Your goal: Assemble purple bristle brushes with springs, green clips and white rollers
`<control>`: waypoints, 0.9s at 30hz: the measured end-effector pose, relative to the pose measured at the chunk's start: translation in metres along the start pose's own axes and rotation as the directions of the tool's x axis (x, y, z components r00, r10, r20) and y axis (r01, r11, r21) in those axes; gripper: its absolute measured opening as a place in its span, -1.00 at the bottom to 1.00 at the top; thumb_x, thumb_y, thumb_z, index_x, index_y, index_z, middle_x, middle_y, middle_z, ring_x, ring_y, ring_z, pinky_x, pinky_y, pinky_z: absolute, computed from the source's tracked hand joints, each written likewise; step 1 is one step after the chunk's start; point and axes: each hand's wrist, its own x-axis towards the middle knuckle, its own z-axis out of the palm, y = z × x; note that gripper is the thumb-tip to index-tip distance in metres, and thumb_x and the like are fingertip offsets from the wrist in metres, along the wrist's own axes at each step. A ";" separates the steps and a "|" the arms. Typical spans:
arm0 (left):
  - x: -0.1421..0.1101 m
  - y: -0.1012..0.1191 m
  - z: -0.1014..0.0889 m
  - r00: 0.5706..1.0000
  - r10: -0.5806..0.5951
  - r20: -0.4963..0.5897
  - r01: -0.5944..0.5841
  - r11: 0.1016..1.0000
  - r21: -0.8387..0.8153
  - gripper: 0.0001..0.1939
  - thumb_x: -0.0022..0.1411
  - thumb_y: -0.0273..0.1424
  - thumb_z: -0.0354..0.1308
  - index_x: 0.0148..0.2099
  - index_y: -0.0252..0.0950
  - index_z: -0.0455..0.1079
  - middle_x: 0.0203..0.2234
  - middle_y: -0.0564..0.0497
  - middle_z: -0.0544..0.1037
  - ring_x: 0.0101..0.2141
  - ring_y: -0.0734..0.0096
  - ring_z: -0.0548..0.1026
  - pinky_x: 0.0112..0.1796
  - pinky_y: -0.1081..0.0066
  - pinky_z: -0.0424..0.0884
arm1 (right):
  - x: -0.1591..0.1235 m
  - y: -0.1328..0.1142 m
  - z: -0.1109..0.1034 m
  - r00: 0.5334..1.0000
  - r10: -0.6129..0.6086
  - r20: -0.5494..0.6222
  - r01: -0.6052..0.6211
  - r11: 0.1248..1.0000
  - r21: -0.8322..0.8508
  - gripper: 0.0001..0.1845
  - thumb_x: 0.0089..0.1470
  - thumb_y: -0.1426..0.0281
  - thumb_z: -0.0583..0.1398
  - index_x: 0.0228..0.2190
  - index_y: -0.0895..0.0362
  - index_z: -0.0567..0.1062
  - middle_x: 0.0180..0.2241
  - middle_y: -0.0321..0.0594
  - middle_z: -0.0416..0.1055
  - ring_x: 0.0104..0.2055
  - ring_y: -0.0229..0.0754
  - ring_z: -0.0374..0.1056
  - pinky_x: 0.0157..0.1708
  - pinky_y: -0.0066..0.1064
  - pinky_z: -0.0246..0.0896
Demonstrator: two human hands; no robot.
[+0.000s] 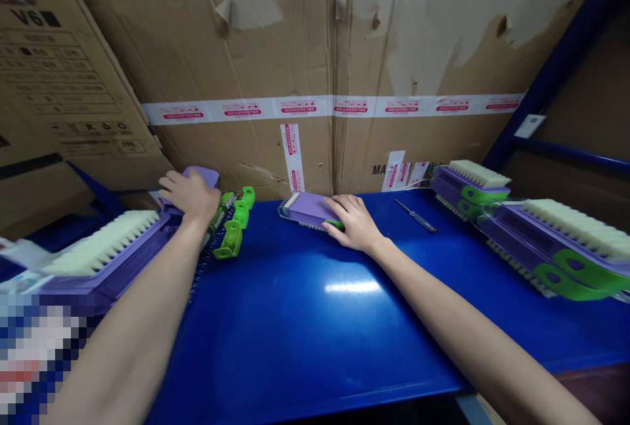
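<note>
My left hand (191, 195) is at the back left, fingers curled over a purple plastic part (204, 176). The wrist and fingers hide much of that part. My right hand (355, 222) grips the right end of a purple brush-like unit (309, 205) lying on the blue tabletop. This unit has a clear cover at its left end, short bristles below, and a bit of green under my fingers. Between the hands lie several bright green plastic clips (241, 214) in a row, nearer my left hand.
At right stand purple units with cream bristles and green ends (566, 241) (470, 182). Another bristled unit (105, 241) is at left beside my forearm. A screwdriver-like tool (416, 215) lies on the blue table (275, 320). Cardboard boxes (246, 44) wall off the back.
</note>
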 end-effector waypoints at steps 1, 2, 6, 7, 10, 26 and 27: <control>-0.001 0.002 -0.003 1.000 0.018 -0.010 -0.018 1.000 -0.003 -0.53 0.10 -0.29 0.12 0.02 -0.45 0.28 0.06 -0.34 0.26 0.05 -0.10 0.21 -0.06 0.08 0.18 | 0.000 0.000 0.000 1.000 0.004 0.002 -0.004 1.000 -0.001 -0.41 0.18 0.10 0.05 0.10 0.20 0.32 0.02 0.07 0.34 0.05 0.06 0.21 0.00 -0.09 0.09; -0.002 0.005 -0.006 0.999 0.046 -0.013 -0.046 0.999 -0.011 -0.53 0.10 -0.28 0.12 0.02 -0.44 0.29 0.06 -0.33 0.26 0.05 -0.11 0.21 -0.07 0.08 0.19 | 0.000 0.000 0.001 1.000 0.008 0.002 -0.008 1.000 -0.001 -0.41 0.17 0.09 0.06 0.10 0.20 0.33 0.02 0.07 0.33 0.05 0.07 0.20 0.01 -0.09 0.09; -0.007 0.019 -0.020 0.993 0.114 -0.036 -0.116 0.992 -0.059 -0.51 0.10 -0.23 0.12 0.02 -0.44 0.31 0.05 -0.35 0.26 0.04 -0.17 0.21 -0.07 0.03 0.20 | 0.000 0.001 0.003 1.000 0.023 -0.008 -0.023 1.000 -0.006 -0.39 0.14 0.09 0.10 0.10 0.22 0.33 0.04 0.07 0.31 0.09 0.07 0.17 0.05 -0.09 0.09; -0.008 0.024 -0.023 0.991 0.126 -0.034 -0.128 0.989 -0.079 -0.51 0.10 -0.22 0.12 0.02 -0.44 0.32 0.04 -0.37 0.26 0.05 -0.19 0.21 -0.06 0.03 0.21 | 0.000 0.001 0.003 1.000 0.025 -0.011 -0.025 1.000 -0.011 -0.38 0.14 0.10 0.10 0.10 0.23 0.33 0.04 0.07 0.30 0.10 0.08 0.16 0.06 -0.09 0.08; -0.015 0.041 -0.031 0.988 0.155 0.008 -0.153 0.979 -0.132 -0.48 0.09 -0.22 0.14 0.04 -0.43 0.32 0.05 -0.40 0.25 0.07 -0.22 0.20 -0.03 0.03 0.21 | -0.001 0.003 0.004 0.999 0.044 -0.009 -0.045 0.998 -0.037 -0.44 0.15 0.14 0.11 0.08 0.23 0.36 0.04 0.08 0.30 0.08 0.07 0.18 0.04 -0.09 0.12; -0.068 0.104 -0.022 0.811 0.368 0.455 -0.294 0.928 -0.226 -0.35 0.01 -0.04 0.16 0.05 -0.36 0.38 -0.05 -0.37 0.46 0.06 -0.23 0.29 -0.10 0.09 0.31 | -0.001 0.020 0.009 0.844 0.523 -0.117 -0.524 0.851 0.018 -0.45 0.13 -0.01 0.07 -0.03 0.07 0.50 -0.21 -0.03 0.46 -0.23 0.00 0.39 -0.23 -0.18 0.30; -0.070 0.106 -0.022 0.807 0.383 0.450 -0.305 0.922 -0.238 -0.35 0.03 -0.01 0.14 0.05 -0.37 0.38 -0.07 -0.37 0.48 0.05 -0.23 0.30 -0.10 0.09 0.30 | -0.002 0.022 0.011 0.815 0.563 -0.139 -0.559 0.826 0.067 -0.45 0.14 -0.02 0.06 -0.05 0.06 0.52 -0.24 -0.05 0.46 -0.25 -0.01 0.40 -0.24 -0.18 0.31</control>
